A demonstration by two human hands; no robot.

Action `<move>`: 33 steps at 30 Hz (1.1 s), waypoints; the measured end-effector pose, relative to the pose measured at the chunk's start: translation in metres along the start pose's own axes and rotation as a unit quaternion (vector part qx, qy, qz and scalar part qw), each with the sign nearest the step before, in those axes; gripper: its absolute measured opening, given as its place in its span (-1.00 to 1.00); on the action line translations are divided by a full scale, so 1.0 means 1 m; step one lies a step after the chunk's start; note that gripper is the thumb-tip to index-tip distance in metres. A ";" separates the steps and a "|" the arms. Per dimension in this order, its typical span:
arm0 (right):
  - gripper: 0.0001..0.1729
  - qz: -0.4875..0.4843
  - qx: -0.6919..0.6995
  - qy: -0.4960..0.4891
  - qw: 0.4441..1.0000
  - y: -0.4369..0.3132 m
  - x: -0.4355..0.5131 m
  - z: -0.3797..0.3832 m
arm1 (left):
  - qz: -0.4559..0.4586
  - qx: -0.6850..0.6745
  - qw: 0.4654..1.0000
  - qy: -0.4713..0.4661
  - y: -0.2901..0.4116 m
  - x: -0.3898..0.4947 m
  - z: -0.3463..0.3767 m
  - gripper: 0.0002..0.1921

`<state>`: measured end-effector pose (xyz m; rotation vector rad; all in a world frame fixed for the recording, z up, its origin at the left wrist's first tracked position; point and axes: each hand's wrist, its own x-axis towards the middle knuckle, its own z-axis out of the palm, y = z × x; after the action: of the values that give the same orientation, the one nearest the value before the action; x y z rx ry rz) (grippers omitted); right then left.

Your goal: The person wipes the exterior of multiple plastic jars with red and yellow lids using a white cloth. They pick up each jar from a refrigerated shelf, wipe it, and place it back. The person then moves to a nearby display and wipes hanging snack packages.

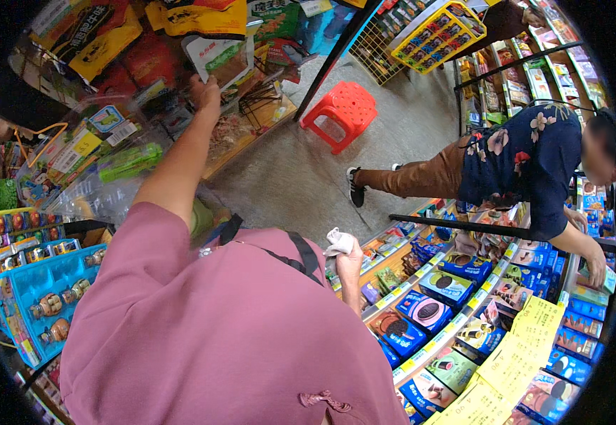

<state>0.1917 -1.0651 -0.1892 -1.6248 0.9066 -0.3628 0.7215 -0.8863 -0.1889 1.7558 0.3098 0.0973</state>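
My left hand (205, 98) reaches out to the shelf unit at the upper left. Its fingers grip the lower edge of a white and green food packet (224, 59), which bears writing. Beside that packet hang yellow and black snack bags (204, 18), and a black wire rack (260, 103) stands just below. Close to my body, my right hand (349, 261) is closed around a crumpled whitish cloth (339, 242). Shelves of blue Oreo biscuit boxes (426, 312) lie to the right of this hand.
A red plastic stool (342, 114) stands on the grey floor (276, 164). At right, another person (520, 154) bends over the shelves, one hand on a box. Yellow price sheets (520, 350) hang at lower right. Clear plastic packaging (82, 154) and a blue tray (47, 303) are at left.
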 end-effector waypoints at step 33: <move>-0.62 -0.353 -0.013 -0.117 0.928 -0.220 0.198 0.236 | -0.053 -0.172 0.968 -0.175 0.030 -0.063 -0.035 -0.68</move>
<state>0.5576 -1.0406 -0.0949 -1.9371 0.1159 -0.6321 0.6578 -0.8747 -0.1462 1.3770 0.1181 -0.2243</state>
